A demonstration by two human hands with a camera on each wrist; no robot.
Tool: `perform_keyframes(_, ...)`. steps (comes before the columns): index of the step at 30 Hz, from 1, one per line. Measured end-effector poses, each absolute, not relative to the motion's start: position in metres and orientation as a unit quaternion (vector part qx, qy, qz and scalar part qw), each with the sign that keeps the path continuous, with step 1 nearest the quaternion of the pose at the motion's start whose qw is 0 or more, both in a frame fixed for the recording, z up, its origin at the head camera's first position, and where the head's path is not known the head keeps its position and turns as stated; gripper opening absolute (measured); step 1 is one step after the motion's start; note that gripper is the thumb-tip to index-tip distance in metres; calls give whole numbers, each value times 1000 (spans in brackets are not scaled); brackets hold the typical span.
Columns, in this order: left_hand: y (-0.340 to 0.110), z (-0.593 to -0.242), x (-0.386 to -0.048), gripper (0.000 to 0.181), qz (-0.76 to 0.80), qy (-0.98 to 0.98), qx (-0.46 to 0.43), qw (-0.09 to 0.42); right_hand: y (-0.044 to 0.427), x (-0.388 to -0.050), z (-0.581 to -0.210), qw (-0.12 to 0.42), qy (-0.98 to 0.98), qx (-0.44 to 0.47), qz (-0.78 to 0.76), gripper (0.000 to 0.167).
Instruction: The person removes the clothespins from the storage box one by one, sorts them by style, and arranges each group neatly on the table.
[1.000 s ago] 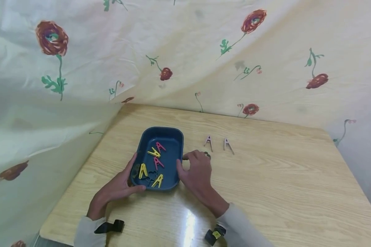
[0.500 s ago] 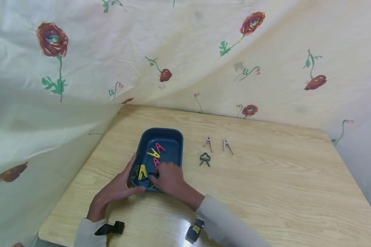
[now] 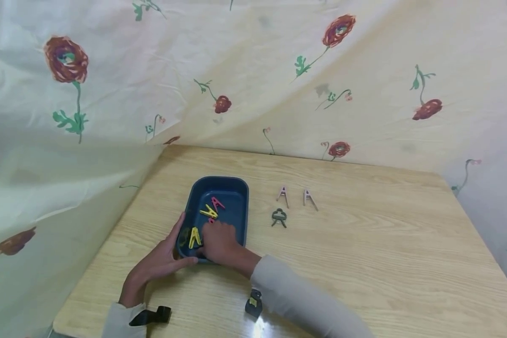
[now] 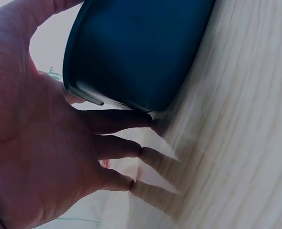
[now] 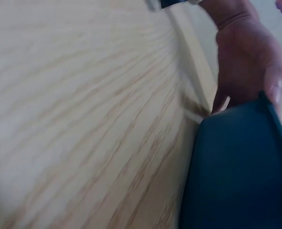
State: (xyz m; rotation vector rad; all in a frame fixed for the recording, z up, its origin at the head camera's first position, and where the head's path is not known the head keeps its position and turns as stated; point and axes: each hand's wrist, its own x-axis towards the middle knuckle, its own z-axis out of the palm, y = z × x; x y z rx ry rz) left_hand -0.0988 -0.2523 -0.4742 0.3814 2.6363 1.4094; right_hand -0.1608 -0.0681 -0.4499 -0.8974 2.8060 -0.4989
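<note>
A dark blue tray (image 3: 232, 188) stands on the table. Its near left corner is held by my left hand (image 3: 165, 256), thumb at the near rim and fingers along the left side; the left wrist view shows several straight fingers reaching down to the tabletop. My right hand (image 3: 221, 241) is inside the tray's near end, back upward, its fingertips hidden. Around it lie a yellow clothespin (image 3: 194, 238), another yellow clothespin (image 3: 210, 211), a pink clothespin (image 3: 217, 203) and a partly covered pink clothespin (image 3: 211, 219). What lies under the hand is hidden.
Right of the tray, a dark green clip (image 3: 280, 217) lies below a lilac clothespin (image 3: 283, 196), with a second pale lilac clothespin (image 3: 310, 199) beside that one. The wooden table (image 3: 384, 244) meets a flowered cloth (image 3: 270, 70) at the back and left.
The right hand has let go of the dark green clip on the table, moved left into the tray and slid further left over its near end. The left hand keeps its place.
</note>
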Motion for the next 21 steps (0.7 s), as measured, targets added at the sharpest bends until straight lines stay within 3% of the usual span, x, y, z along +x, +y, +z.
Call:
perform_keyframes(5,-253,-472,-100,112,458,877,131,69,-65,-163,-450,31,947,-305,-94,39)
perform_keyframes(21,-254,-474,-96,112,448,882,131,68,-61,-159,-450,-6,926,-375,-50,27)
